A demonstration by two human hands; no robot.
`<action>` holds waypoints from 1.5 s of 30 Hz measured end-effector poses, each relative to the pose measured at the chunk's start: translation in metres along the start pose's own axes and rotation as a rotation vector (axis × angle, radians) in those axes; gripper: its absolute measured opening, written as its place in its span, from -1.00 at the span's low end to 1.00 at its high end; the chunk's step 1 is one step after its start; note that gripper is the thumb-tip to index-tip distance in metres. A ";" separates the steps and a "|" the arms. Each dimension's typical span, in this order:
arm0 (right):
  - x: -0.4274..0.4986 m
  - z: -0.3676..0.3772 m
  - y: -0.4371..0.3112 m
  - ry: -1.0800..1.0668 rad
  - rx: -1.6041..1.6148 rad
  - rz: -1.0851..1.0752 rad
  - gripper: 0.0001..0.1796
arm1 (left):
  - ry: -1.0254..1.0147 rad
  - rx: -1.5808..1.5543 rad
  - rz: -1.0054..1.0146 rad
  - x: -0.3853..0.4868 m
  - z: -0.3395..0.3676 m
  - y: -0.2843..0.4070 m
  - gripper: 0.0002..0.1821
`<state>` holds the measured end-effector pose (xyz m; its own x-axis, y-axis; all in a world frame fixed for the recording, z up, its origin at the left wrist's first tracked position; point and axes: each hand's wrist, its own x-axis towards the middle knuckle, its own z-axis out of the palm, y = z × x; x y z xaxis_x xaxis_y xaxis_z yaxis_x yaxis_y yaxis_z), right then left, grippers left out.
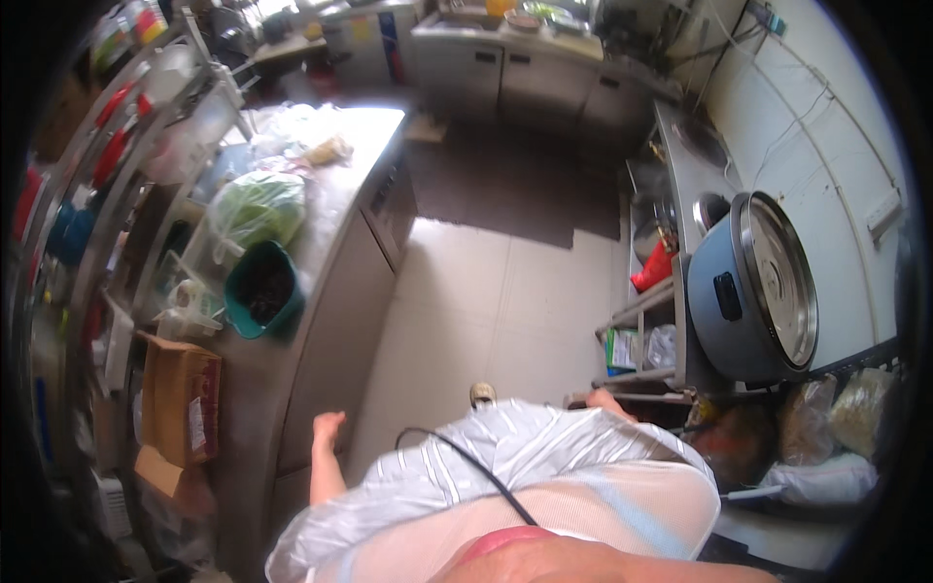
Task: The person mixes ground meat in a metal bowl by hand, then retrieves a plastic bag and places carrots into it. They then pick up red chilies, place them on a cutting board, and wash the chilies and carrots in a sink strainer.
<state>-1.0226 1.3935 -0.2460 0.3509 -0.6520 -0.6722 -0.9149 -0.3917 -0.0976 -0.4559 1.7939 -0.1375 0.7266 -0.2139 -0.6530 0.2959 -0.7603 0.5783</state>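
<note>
My left hand [329, 428] hangs beside the front of a long steel counter cabinet [337, 321], its fingers loosely curled, and I see nothing in it. On my other side, my right hand [611, 403] shows only in part past the striped shirt [503, 437]; its fingers are too small to make out. It is nearest to the low metal rack [649, 375]. A green plastic basin [262, 288] with dark contents stands on the counter, next to a clear bag of green vegetables [262, 208].
A large blue pot with a steel lid [718, 291] stands at right. A cardboard box [178, 401] sits by the crowded shelving [116, 255]. Between the counter and the rack runs a tiled floor [452, 313], with a dark mat [510, 182] farther on. Steel cabinets [539, 80] stand beyond.
</note>
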 end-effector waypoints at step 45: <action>0.926 -1.110 -0.235 0.313 1.673 -0.014 -0.66 | -0.193 -0.457 -0.017 0.541 0.318 0.970 -0.75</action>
<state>-0.2611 0.1608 -0.0312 0.1964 -0.8281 -0.5250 -0.0344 0.5293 -0.8478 0.0268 0.7459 -0.0849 0.6040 -0.3467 -0.7176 0.5797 -0.4268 0.6941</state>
